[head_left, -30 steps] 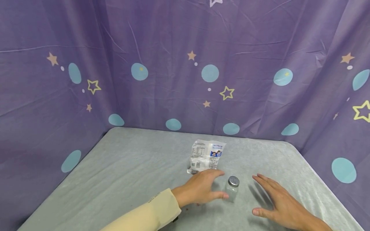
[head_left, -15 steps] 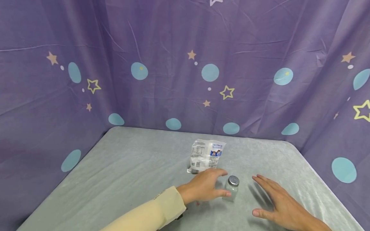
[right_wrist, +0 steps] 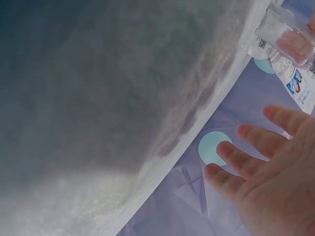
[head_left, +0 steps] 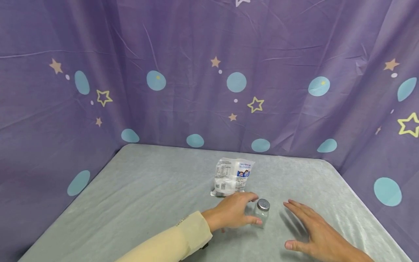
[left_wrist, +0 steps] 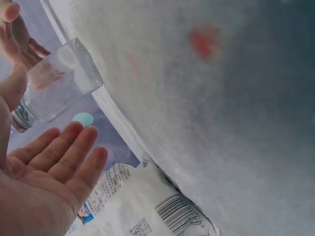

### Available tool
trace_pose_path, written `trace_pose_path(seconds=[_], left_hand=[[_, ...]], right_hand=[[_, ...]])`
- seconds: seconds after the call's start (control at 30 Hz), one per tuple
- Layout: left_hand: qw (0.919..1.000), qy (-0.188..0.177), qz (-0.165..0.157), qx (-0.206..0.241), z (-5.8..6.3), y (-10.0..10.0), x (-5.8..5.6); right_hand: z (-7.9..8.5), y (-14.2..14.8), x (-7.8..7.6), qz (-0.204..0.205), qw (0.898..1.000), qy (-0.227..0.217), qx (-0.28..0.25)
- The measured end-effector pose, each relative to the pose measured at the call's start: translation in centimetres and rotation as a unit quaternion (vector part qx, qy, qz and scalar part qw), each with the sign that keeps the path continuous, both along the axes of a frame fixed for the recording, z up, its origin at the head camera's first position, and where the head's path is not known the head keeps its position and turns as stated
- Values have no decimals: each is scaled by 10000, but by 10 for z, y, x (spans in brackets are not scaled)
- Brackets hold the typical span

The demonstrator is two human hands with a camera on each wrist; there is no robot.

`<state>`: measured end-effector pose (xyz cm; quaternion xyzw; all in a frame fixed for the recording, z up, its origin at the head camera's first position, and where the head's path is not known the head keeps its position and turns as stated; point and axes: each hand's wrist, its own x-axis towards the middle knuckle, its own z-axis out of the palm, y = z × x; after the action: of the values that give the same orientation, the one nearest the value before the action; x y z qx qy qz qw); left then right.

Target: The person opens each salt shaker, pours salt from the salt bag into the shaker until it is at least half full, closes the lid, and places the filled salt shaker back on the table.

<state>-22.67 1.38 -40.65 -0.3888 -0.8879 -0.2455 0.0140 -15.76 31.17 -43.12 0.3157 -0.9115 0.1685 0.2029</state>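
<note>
A clear glass jar [head_left: 260, 214] with a perforated-looking silver metal lid [head_left: 263, 204] stands upright on the table between the two hands. My left hand [head_left: 233, 211] is just left of it, thumb and fingers spread toward the glass; in the left wrist view the jar [left_wrist: 64, 81] shows beyond the spread fingers. To the right, apart from the jar, my right hand [head_left: 314, 229] hovers with thumb and fingers parted and nothing in its grasp. In the right wrist view its fingers [right_wrist: 246, 164] are extended.
Behind the left hand a white printed plastic packet [head_left: 229, 176] sits on the grey cloth-covered table [head_left: 157, 182]. Small red marks [left_wrist: 204, 42] show on the cloth near the left hand. A purple curtain [head_left: 190, 54] with stars and dots encloses the back and sides.
My left hand has shifted slightly to the right, closer to the jar. The right hand, jar and packet look the same, apart from a small shift of the whole view.
</note>
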Motion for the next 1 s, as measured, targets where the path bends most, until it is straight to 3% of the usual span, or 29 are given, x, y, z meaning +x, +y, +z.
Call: trace_pose_path(seconds=[0.33, 1.0], left_hand=[[9999, -11, -153, 49, -1, 5, -3], [9997, -202, -61, -100, -2, 10, -4]], right_hand=[[-2, -1, 3, -98, 9998, -151, 69], [-2, -2, 4, -77, 9997, -199, 85]])
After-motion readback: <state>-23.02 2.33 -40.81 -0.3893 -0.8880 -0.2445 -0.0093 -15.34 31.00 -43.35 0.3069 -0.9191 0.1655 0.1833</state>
